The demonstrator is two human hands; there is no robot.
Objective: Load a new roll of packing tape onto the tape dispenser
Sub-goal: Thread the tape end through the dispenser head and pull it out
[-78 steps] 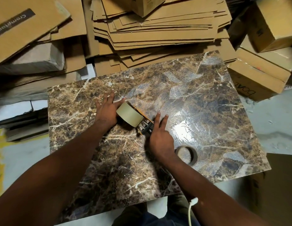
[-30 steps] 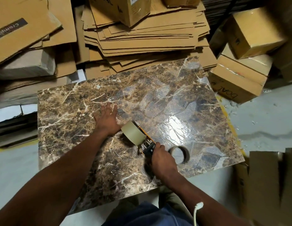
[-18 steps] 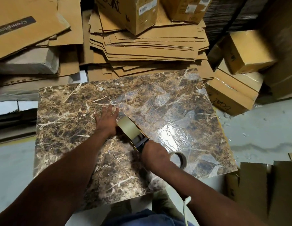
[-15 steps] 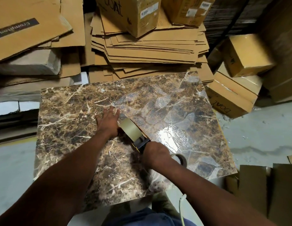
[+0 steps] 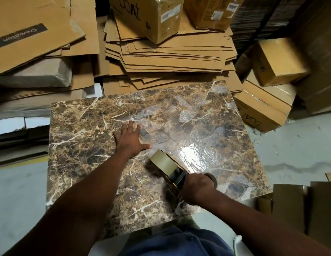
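**Fingers and tape roll: status after seating**

Fingers (image 5: 193, 185) of right hand (image 5: 198, 187): clenched on tape dispenser (image 5: 176, 175) handle.
Left hand (image 5: 130, 140): off the tape roll (image 5: 163, 164) now, released, flat on table (image 5: 87, 145) just beyond it.
Roll: mounted on dispenser; loading judged nearly complete.

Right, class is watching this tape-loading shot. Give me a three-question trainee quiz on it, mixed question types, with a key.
1. True or false: the left hand lies flat on the marble board.
2. Which hand grips the tape dispenser?
3. The tape roll is: A) on the dispenser, B) on the floor, C) on a carton.

Key: 1 true; 2 the right hand; 3 A.
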